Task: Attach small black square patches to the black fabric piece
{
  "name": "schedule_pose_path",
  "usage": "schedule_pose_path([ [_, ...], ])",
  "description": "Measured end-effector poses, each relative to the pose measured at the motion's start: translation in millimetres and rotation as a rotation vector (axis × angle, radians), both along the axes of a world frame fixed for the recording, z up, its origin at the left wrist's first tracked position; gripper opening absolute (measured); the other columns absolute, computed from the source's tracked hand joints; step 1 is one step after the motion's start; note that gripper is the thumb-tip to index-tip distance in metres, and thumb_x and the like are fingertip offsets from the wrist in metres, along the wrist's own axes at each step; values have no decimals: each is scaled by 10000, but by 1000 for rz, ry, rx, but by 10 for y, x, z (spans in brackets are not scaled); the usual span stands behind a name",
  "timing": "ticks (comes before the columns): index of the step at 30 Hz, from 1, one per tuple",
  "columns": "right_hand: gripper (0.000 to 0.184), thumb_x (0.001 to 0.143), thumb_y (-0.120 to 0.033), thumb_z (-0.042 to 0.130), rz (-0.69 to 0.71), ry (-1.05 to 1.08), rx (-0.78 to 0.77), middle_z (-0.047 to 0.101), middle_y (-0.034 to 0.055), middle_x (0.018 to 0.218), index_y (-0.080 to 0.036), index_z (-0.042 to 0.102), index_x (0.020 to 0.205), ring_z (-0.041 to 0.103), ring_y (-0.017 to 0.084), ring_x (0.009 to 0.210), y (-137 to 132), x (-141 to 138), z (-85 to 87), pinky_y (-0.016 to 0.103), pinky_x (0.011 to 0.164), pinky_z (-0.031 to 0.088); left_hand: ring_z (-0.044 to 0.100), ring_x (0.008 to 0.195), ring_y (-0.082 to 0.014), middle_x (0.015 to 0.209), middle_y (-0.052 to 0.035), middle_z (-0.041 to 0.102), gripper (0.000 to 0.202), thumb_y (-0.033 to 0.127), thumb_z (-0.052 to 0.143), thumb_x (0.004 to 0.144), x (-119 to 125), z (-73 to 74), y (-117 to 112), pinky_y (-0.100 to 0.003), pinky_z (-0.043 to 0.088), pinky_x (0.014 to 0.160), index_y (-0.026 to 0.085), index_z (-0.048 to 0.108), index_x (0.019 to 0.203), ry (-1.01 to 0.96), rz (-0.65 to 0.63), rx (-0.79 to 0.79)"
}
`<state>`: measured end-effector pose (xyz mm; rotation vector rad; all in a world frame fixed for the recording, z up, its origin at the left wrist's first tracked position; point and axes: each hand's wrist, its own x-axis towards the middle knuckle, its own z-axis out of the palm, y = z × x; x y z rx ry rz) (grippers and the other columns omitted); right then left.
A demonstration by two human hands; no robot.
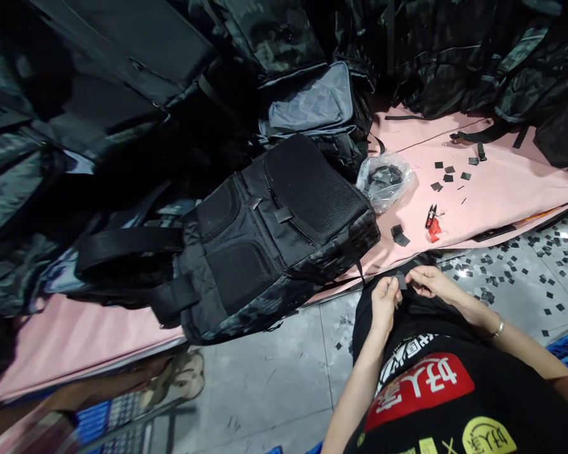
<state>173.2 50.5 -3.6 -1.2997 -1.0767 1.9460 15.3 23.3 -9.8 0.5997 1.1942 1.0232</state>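
Note:
In front of my lap, my left hand [385, 297] pinches a small dark square piece [401, 281]. My right hand [425, 281] is closed at the other side of this piece, thumb and finger pressed together; its exact grip is hard to make out. A black backpack [246, 246] lies on its front to the left of my hands, mesh back panel and straps facing up. One thin strap from it hangs close by my left hand. Beyond my hands, a few dark squares [400, 236] lie on the pink cloth [492, 195], near small thread snips [431, 216] with a red scrap [435, 230].
A clear plastic bag [385, 183] with dark pieces sits beside the backpack. Dark backpacks pile up along the back, one opened with a grey lining [312, 104]. Many dark squares litter the floor [520, 277] at right. Another person's arm [89, 394] shows at lower left.

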Motion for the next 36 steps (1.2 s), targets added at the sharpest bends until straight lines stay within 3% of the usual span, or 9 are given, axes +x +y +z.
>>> schedule_pose_path([
  [4, 409, 744, -494, 574, -67, 213, -120, 586, 31, 683, -145, 607, 954, 414, 53, 426, -41, 118, 12, 180, 360, 237, 357, 436, -41, 488, 66, 406, 370, 475, 676, 634, -29, -24, 16, -183, 281, 451, 153, 494, 649, -26, 51, -41],
  [7, 385, 680, -405, 673, -83, 214, -108, 615, 45, 750, -140, 612, 952, 408, 37, 438, -85, 163, -52, 179, 379, 259, 366, 437, -38, 512, 67, 413, 341, 424, 686, 634, -41, -18, 26, -180, 294, 456, 141, 553, 768, -101, 23, -74],
  [15, 354, 685, -470, 631, -106, -66, 16, 538, -21, 503, -119, 607, 726, 307, 21, 338, -113, 115, -171, 180, 347, 166, 480, 502, -67, 697, -11, 571, 297, 315, 628, 670, 25, -21, -3, -211, 372, 504, 129, 568, 894, -173, -114, -108],
  [20, 330, 674, -458, 630, -14, -193, 87, 536, -20, 468, -136, 575, 631, 337, 33, 342, -115, 38, -176, 175, 353, 208, 411, 474, -54, 601, 21, 514, 292, 381, 620, 710, 113, -36, -25, -198, 328, 478, 126, 603, 851, 46, -192, 45],
  [25, 384, 710, -511, 579, 182, 47, -36, 548, -9, 535, -127, 575, 712, 279, 21, 318, -56, 28, -199, 179, 334, 175, 397, 468, -47, 558, 34, 508, 276, 391, 630, 709, 72, -52, -7, -182, 305, 472, 143, 513, 681, 96, -104, 88],
  [27, 407, 729, -527, 547, 117, 10, 5, 549, -2, 554, -122, 590, 746, 267, 24, 325, 64, 28, -215, 185, 338, 184, 348, 441, -37, 512, 62, 431, 292, 402, 627, 707, 8, -69, 15, -174, 286, 455, 147, 491, 664, 8, -4, 52],
  [30, 371, 738, -501, 538, -137, -203, 137, 564, 13, 586, -136, 592, 703, 350, 57, 379, 399, -7, -287, 199, 371, 254, 305, 438, -31, 505, 75, 364, 300, 388, 651, 684, -79, -80, 39, -164, 267, 440, 142, 482, 646, -113, 114, -4],
  [34, 215, 710, -359, 612, -332, -308, 192, 608, 50, 755, -162, 608, 799, 532, 154, 674, 942, -56, -452, 235, 566, 405, 343, 462, -33, 559, 52, 427, 281, 358, 660, 684, -125, -48, 5, -164, 280, 441, 139, 487, 652, -162, 124, -18],
  [36, 274, 714, -295, 607, -405, -319, 172, 609, 85, 860, -153, 586, 947, 542, 183, 788, 1108, -32, -518, 259, 651, 427, 371, 471, -35, 579, 44, 454, 266, 353, 649, 701, -148, -35, -36, -167, 296, 449, 139, 495, 663, -167, 112, -15],
])
